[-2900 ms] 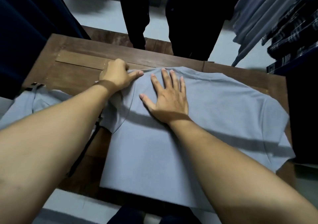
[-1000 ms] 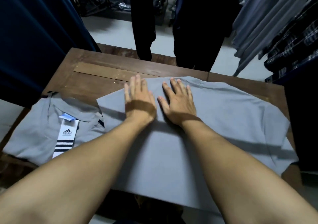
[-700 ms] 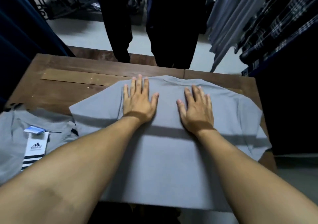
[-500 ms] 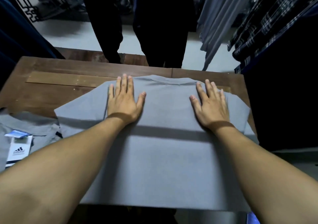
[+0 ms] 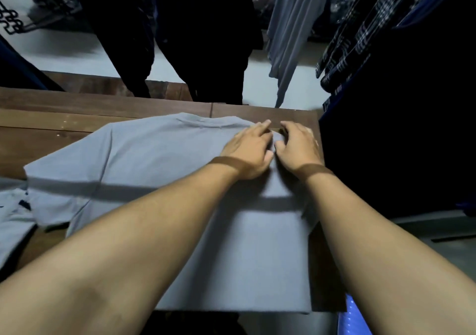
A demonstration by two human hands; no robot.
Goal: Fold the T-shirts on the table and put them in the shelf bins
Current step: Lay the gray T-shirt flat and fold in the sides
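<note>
Head view: the left hand (image 5: 247, 151) has its fingers nearly straight, released, pressing down on the shirt (image 5: 159, 159) at its shoulder. Just right of them, the right hand (image 5: 298, 146) has its fingers curled at the shirt's edge; I cannot tell whether they pinch cloth. The shirt lies flat on the wooden surface (image 5: 51, 128), spreading left of the fingers and back toward the person. Far left lies a second shirt (image 5: 13, 218). Beyond the fingers hang dark clothes (image 5: 206, 38).

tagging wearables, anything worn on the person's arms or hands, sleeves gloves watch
Nothing worn shows: both forearms are bare to the frame edge, no sleeves, and the left hand and right hand have no gloves or watch. The dark band across each wrist is shadow.
</note>
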